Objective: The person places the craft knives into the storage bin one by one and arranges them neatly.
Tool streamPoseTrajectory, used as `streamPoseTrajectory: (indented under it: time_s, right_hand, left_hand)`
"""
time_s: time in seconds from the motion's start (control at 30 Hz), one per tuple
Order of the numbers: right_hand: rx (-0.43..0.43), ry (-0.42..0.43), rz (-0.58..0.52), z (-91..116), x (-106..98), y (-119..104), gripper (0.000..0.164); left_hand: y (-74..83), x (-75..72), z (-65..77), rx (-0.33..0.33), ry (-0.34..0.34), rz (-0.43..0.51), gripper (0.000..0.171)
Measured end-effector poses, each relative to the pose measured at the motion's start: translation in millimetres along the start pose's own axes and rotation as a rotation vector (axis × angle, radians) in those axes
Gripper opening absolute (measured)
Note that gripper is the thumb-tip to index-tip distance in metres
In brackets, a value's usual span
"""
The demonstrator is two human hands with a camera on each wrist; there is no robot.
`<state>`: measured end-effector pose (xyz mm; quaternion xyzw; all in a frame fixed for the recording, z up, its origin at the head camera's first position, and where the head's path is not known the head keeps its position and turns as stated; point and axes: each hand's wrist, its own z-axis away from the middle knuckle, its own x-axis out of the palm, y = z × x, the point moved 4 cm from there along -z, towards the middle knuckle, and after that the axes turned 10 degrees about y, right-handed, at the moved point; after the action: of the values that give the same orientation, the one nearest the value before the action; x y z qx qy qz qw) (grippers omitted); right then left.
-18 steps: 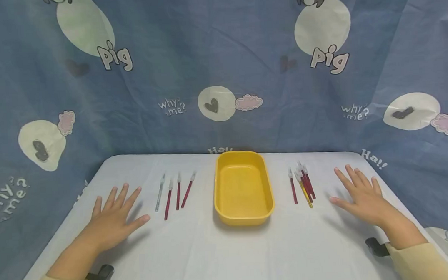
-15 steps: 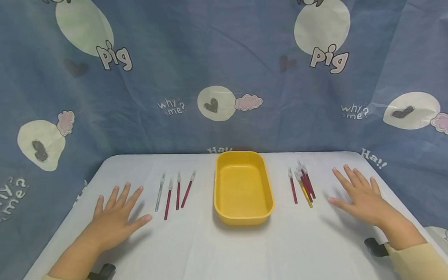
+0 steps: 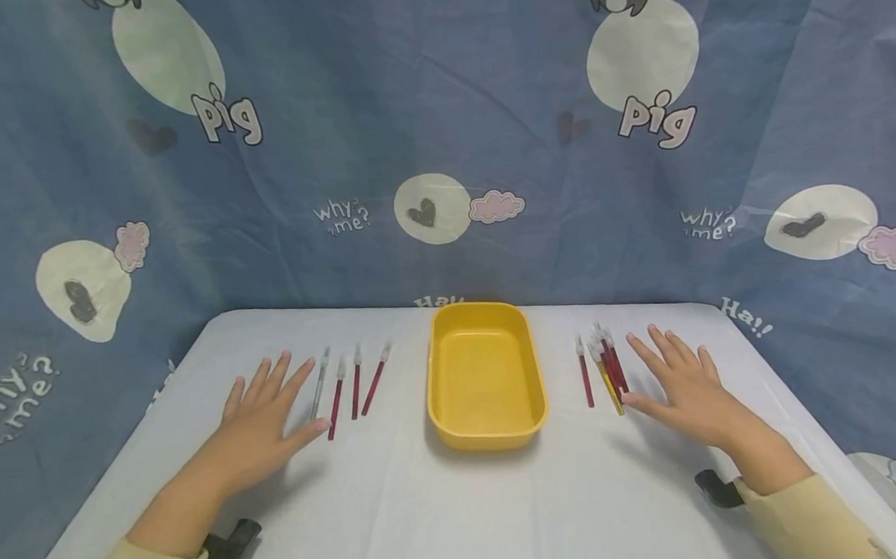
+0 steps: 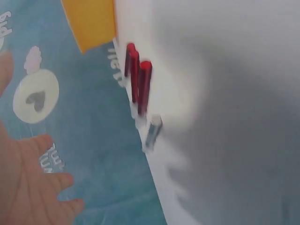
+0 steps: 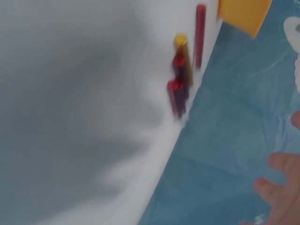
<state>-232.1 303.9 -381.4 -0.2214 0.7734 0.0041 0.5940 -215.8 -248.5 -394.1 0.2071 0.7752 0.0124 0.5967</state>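
Note:
In the head view my left hand (image 3: 255, 430) hovers over the table with fingers spread, holding nothing. Its thumb overlaps the lower end of a clear pen-like stick (image 3: 321, 381). Beside that stick lie several slim dark red ones (image 3: 358, 381) with clear caps. My right hand (image 3: 686, 398), also spread and holding nothing, is above the table at right. Its thumb tip comes close to a bunch of dark red sticks (image 3: 611, 360) and a yellow stick (image 3: 610, 389). A single red stick (image 3: 585, 378) lies left of the bunch. Both wrist views show these sticks, blurred.
A yellow rectangular tray (image 3: 489, 440) stands mid-table between the two groups of sticks. The white table (image 3: 458, 521) ends at a blue printed cloth (image 3: 440, 105) behind it. A dark band piece (image 3: 233, 543) shows at each wrist.
Both hands have moved inward toward the sticks, the left one to the right and the right one to the left. The sticks and tray stay in place.

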Motion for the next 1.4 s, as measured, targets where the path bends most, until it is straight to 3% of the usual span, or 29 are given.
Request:
streamPoseTrajectory:
  time_s: [0.53, 0.93, 1.2, 1.4]
  right_hand:
    - [-0.068, 0.003, -0.103, -16.8, 12.6, -37.8, 0.086]
    - [-0.07, -0.018, -0.291, -18.4, 32.1, -61.0, 0.079]
    - [-0.066, -0.032, -0.347, -19.9, 44.4, -74.1, 0.079]
    - [-0.079, -0.037, -0.369, -21.4, 52.0, -81.3, 0.079]
  left_hand:
    - [35.1, 15.0, -13.8, 0.074, 0.052, 0.122, 0.08]
    - [52.3, 31.5, -20.8, 0.089, 0.053, 0.207, 0.076]
    - [58.3, 38.5, -26.1, 0.035, 0.031, 0.264, 0.072]
    - [54.1, 37.3, -30.1, -0.01, 0.025, 0.294, 0.068]
